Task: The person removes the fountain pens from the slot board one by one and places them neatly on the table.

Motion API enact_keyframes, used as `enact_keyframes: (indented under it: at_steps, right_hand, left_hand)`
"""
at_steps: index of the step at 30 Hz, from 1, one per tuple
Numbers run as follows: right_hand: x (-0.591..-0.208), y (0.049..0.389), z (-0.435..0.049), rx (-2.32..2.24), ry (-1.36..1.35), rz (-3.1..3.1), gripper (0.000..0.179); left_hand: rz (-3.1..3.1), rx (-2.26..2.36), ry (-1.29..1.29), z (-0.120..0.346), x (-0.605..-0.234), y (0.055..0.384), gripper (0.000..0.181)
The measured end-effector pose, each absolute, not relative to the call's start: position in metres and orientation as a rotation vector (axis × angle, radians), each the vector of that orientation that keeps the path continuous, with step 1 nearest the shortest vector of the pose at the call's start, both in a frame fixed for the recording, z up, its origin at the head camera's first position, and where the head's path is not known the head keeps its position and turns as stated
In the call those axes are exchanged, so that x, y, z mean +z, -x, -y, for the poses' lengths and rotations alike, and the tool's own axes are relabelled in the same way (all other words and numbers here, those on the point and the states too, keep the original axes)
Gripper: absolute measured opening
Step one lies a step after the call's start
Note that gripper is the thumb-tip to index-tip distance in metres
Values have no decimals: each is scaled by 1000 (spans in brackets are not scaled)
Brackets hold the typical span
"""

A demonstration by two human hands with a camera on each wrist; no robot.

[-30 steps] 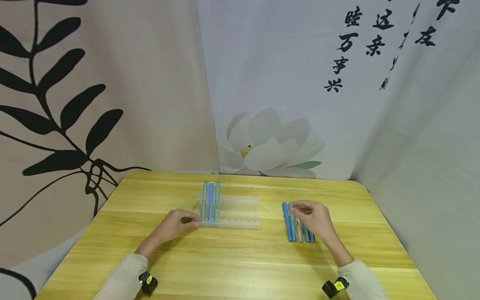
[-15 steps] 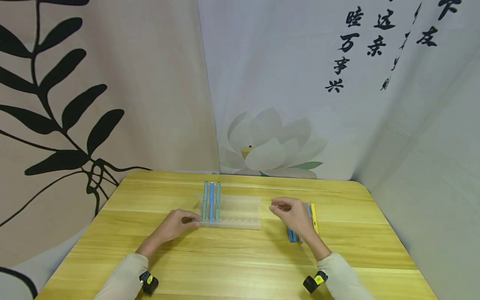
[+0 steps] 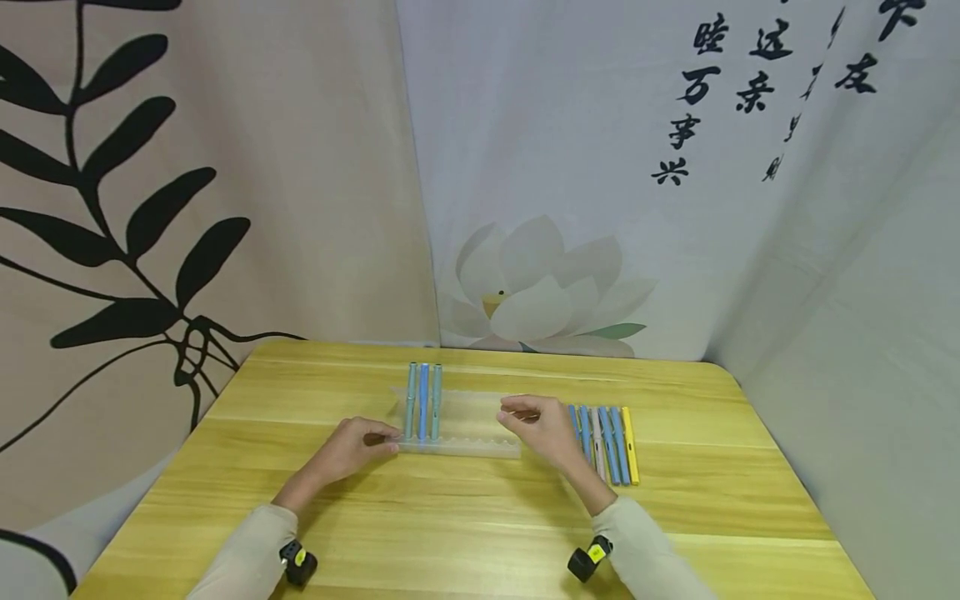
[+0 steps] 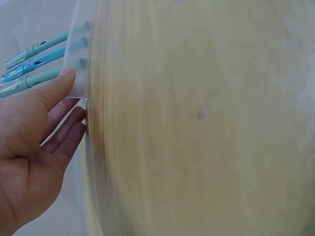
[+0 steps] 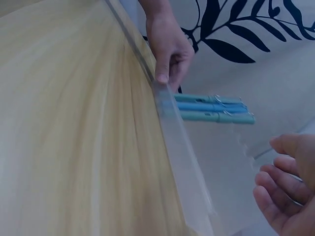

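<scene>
A clear plastic pen rack [image 3: 476, 421] stands on the table with three pens at its left end: a blue pen [image 3: 423, 400] between a teal pen [image 3: 410, 402] and another teal pen [image 3: 437, 403]. My left hand [image 3: 348, 454] pinches the rack's left end, thumb on the front strip, as the left wrist view shows. My right hand [image 3: 546, 429] is by the rack's right end, fingers loosely bent, with nothing visible in them; in the right wrist view this hand [image 5: 288, 184] appears apart from the rack.
Right of my right hand lies a row of pens: several blue pens [image 3: 618, 446], a pale pen [image 3: 597, 442] and a yellow pen [image 3: 630, 446]. The wooden table [image 3: 465, 525] ends at a curtain [image 3: 337, 208] behind. Wrist cameras [image 3: 297, 567] sit on both sleeves.
My right hand has moved left from the row of pens to the rack's right end, uncovering the pens on the table. The left hand and the rack have stayed in place.
</scene>
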State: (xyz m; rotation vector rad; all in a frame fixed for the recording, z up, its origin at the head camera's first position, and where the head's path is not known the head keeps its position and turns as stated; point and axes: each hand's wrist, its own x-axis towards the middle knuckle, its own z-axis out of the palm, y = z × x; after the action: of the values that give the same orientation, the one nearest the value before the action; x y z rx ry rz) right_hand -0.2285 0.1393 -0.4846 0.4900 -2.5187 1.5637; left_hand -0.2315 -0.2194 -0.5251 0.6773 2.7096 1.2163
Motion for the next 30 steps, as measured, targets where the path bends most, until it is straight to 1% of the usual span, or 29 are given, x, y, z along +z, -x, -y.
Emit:
enact_keyframes:
  at_steps: [8,18,30]
  right_hand:
    - [-496,234,-109,1561,-550,2548,23]
    - [-502,239,-77,1592,-617,2562,26]
    - [-508,249,-52,1610,-488,2594,28]
  left_hand:
    - [-2715,1215,-683,219,-526,232,28]
    - [-2708,1223,-681,221,-528,233,29]
    - [-2707,1239,-714,221,-526,233,26]
